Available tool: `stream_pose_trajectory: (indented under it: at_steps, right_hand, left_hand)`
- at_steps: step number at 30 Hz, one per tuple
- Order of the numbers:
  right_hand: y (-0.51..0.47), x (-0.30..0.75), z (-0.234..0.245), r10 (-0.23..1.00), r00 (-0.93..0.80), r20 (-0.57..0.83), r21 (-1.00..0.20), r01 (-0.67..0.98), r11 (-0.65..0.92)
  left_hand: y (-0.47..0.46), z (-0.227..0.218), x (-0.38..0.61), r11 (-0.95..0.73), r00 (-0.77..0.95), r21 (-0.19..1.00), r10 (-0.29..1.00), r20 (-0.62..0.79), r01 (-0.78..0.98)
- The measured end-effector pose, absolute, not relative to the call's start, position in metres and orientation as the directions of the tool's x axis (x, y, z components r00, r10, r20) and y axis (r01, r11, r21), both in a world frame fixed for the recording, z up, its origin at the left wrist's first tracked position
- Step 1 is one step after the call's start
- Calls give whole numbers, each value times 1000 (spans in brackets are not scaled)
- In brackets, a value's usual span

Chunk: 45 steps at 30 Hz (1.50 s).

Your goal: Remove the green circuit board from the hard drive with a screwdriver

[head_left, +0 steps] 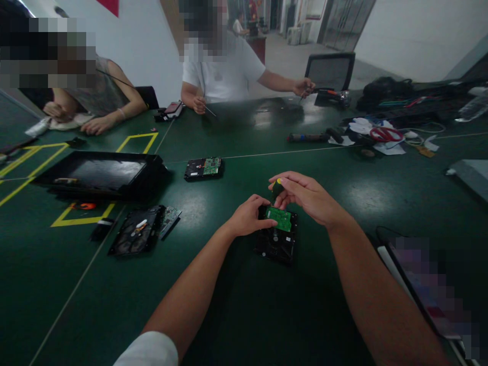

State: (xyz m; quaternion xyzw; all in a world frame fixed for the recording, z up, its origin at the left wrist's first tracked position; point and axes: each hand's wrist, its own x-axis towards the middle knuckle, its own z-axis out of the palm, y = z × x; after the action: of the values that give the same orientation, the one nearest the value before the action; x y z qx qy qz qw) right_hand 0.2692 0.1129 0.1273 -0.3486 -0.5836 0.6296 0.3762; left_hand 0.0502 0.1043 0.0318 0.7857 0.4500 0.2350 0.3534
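A black hard drive [275, 249] with a green circuit board [280, 218] lies board side up on the green table in front of me. My left hand [248, 216] grips its left side, the thumb resting on the board and the fingers curled by the far left corner. My right hand [307, 195] is closed around the yellow and dark green handle of a screwdriver [278, 188], held upright over the far edge of the board. The screwdriver's tip is hidden by my fingers, so I cannot tell whether it touches a screw.
Left of me lie another hard drive [137, 231], a loose circuit board [170, 222] and a black tray-like case [99, 173]. A further hard drive [203, 168] sits ahead. Cables [387, 133] clutter the far right; a screen device [423, 284] is near right. Two people sit opposite.
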Motion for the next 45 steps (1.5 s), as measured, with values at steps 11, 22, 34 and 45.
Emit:
stream_pose_trajectory:
  at_steps: [11, 22, 34, 45]
  right_hand:
    - [113, 270, 127, 883, -470, 15, -999, -45, -7]
    - [115, 274, 124, 888, -459, 19, -1000, -25, 8]
    - [115, 273, 126, 889, -458, 0, -995, -93, -48]
    - [115, 275, 126, 896, -443, 38, -999, -24, 30]
  left_hand:
    - [101, 32, 52, -365, 467, 725, 882, 67, 585]
    - [100, 34, 52, -350, 463, 732, 885, 53, 584]
    - [100, 31, 52, -343, 455, 748, 888, 61, 569]
    - [100, 29, 51, -340, 448, 758, 891, 71, 557]
